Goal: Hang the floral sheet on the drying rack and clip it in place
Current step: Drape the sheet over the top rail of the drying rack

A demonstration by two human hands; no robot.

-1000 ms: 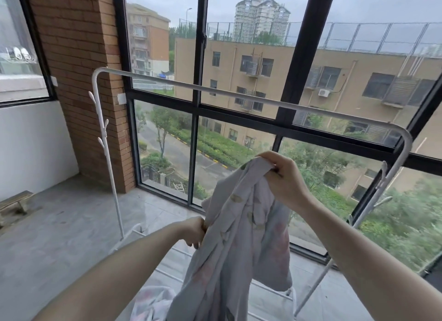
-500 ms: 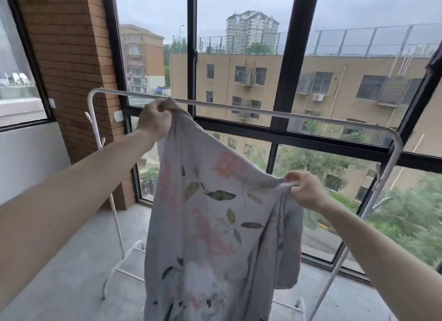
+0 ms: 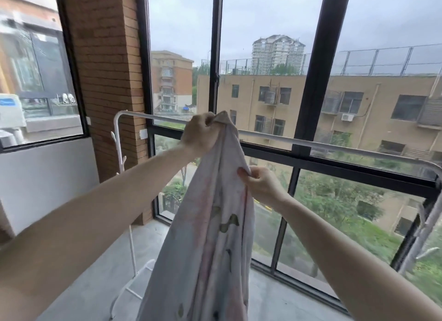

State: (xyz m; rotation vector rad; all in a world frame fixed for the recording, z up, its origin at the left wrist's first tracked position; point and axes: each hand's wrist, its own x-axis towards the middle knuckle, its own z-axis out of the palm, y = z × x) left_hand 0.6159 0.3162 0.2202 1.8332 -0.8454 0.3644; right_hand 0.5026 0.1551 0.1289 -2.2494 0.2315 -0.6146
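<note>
Now our two hands are closer together than half a second ago, and we see the cloth bunched into a narrow column. Our right hand (image 3: 262, 185) pinches one edge of the floral sheet (image 3: 210, 237) lower down; our left hand (image 3: 201, 134) grips its top corner, raised in front of the top bar of the one white drying rack (image 3: 311, 145). We count one sheet, not yet over the bar. Behind stand the window (image 3: 308, 81) and brick pillar (image 3: 107, 69).

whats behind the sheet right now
Behind the sheet, the rack's top bar passes across before the window. The sheet hides the bar's middle and part of the rack's base.
</note>
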